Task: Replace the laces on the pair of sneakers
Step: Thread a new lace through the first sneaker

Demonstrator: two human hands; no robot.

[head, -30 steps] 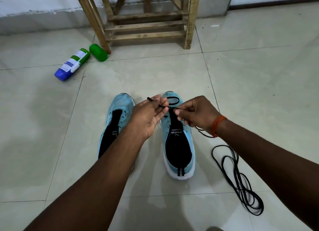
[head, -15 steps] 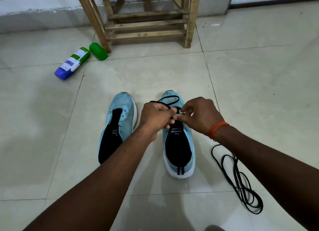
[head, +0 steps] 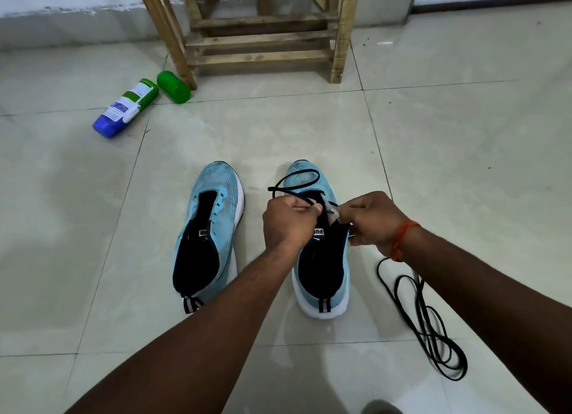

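Two light-blue sneakers with black tongues stand side by side on the tiled floor, toes away from me. The left sneaker (head: 210, 227) has no lace. Over the right sneaker (head: 322, 274) my left hand (head: 288, 221) grips a black lace (head: 297, 181) that loops across the toe. My right hand (head: 371, 218) pinches the sneaker's right eyelet edge, close to the lace end. More black lace (head: 427, 320) lies coiled on the floor at the right, trailing under my right wrist.
A wooden stool frame (head: 260, 35) stands at the back by the wall. A blue and green bottle (head: 127, 108) lies on its side at the back left, with a green cap (head: 173, 87) beside it.
Both hands have come down from just above the toe onto the right sneaker's eyelet area. The lace loop now lies further out over the toe.
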